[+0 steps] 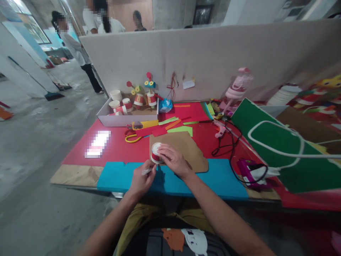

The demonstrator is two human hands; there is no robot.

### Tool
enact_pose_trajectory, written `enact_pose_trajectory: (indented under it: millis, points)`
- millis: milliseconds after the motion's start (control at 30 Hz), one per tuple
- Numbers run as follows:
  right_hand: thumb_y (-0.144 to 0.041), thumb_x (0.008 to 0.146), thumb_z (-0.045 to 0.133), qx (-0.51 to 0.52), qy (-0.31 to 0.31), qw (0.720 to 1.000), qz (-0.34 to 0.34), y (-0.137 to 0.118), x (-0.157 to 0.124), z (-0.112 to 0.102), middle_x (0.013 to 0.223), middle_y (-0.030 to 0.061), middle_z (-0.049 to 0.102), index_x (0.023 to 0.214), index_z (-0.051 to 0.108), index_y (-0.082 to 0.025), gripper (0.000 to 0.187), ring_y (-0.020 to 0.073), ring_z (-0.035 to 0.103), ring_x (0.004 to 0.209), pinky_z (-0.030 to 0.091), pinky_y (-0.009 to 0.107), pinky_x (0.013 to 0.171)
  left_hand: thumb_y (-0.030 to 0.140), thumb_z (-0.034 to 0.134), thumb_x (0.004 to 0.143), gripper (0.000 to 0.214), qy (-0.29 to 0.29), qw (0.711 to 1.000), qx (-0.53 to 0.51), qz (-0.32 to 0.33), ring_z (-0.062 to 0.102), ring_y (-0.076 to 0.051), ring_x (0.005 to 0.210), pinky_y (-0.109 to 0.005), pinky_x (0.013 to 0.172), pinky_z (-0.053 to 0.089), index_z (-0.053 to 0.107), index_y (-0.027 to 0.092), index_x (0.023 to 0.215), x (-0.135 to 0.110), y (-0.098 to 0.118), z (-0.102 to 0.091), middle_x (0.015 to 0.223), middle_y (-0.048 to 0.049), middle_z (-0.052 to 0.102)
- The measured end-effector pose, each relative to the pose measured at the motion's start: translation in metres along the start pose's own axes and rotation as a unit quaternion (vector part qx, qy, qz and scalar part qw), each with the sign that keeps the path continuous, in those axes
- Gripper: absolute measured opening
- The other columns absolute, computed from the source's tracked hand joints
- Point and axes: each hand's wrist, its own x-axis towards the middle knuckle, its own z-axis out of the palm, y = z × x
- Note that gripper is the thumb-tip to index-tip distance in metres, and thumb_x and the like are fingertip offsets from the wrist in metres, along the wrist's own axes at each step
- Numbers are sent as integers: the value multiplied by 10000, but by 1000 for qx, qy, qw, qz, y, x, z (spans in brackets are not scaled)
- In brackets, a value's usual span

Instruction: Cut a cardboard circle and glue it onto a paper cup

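A small white paper cup (156, 148) with a red band stands upside down on a brown cardboard sheet (183, 144), near its left edge. My right hand (174, 159) is closed around the cup's right side, thumb and fingers on its wall. My left hand (142, 179) is closed on a slim whitish pen (146, 171), its dark tip close to the cup's lower rim. Whether the tip touches the rim, I cannot tell. Beneath both hands lies a long blue sheet (114, 177) along the table's front edge.
Left of the cardboard are yellow-handled scissors (132, 138) and a bright, blurred-out screen (98, 144). Behind stands a box (128, 120) with cups and cup figures. To the right are a hot glue gun (220, 128), its black cable, a purple tissue pack (249, 172) and a green board (282, 149).
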Motion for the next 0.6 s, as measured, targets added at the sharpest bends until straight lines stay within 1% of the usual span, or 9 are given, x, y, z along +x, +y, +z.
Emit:
enact_pose_trajectory:
  millis: [67, 167, 200, 233, 267, 333, 433, 533, 600]
  points:
    - [-247, 963, 509, 1, -1, 1000, 2, 0, 0, -1, 1090, 61, 696, 1090, 667, -250, 203, 198, 585, 1192, 494, 401, 1038, 340, 490, 918, 195, 44, 999, 6, -19, 552, -111, 554, -216, 563, 421, 558, 206, 794, 5, 0, -15, 636, 19, 596]
    - [-262, 961, 508, -1, -10, 1000, 7, -2, 0, -2, 1095, 60, 697, 1090, 661, -251, 200, 208, 585, 1197, 486, 401, 1041, 372, 522, 911, 195, 159, 986, -12, -50, 586, -116, 594, -213, 581, 447, 570, 201, 830, 22, 2, -36, 679, 11, 613]
    - [-276, 964, 502, -6, -10, 1000, 19, -3, 0, -2, 1120, 64, 691, 1108, 649, -249, 207, 212, 588, 1195, 488, 396, 1037, 379, 525, 911, 196, 179, 982, -20, -48, 605, -120, 626, -217, 607, 466, 576, 199, 852, 30, 4, -41, 713, 2, 628]
    - [-291, 968, 493, -13, -6, 999, 39, -4, 0, -2, 1149, 70, 683, 1139, 630, -248, 224, 214, 597, 1185, 497, 388, 1022, 385, 528, 910, 202, 184, 982, -20, -37, 621, -127, 667, -223, 640, 482, 587, 197, 865, 38, 6, -44, 750, -9, 644]
    - [-303, 974, 479, -18, 0, 998, 61, -5, 0, -2, 1179, 77, 673, 1184, 603, -246, 251, 214, 610, 1170, 511, 376, 1000, 385, 537, 905, 202, 174, 985, -13, -13, 634, -137, 714, -233, 682, 496, 603, 196, 874, 45, 9, -45, 787, -23, 661]
    - [-305, 989, 441, -15, 12, 995, 94, -7, 0, -1, 1226, 90, 657, 1301, 520, -243, 328, 206, 632, 1140, 536, 348, 956, 364, 554, 897, 186, 133, 990, 11, 48, 640, -155, 790, -255, 747, 505, 637, 199, 884, 57, 13, -40, 839, -45, 680]
    - [-259, 997, 392, -11, 7, 996, 87, -8, 0, -2, 1279, 85, 634, 1419, 414, -256, 423, 193, 625, 1158, 533, 335, 967, 291, 517, 912, 160, 75, 988, 42, 129, 622, -164, 816, -271, 762, 500, 653, 206, 907, 65, 18, -22, 849, -56, 673]
    - [-209, 978, 387, -21, -5, 997, 70, -9, -1, -2, 1319, 61, 613, 1416, 438, -277, 446, 198, 595, 1202, 502, 365, 1021, 232, 476, 912, 161, 36, 983, 66, 167, 601, -172, 822, -278, 751, 489, 635, 202, 916, 66, 21, -7, 834, -60, 647]
    - [-211, 962, 419, -5, 0, 997, 78, -9, -1, -1, 1301, 53, 625, 1377, 484, -276, 425, 209, 604, 1185, 507, 374, 1014, 207, 490, 890, 138, 4, 982, 58, 179, 599, -180, 856, -285, 766, 488, 619, 203, 939, 65, 21, -4, 864, -67, 642]
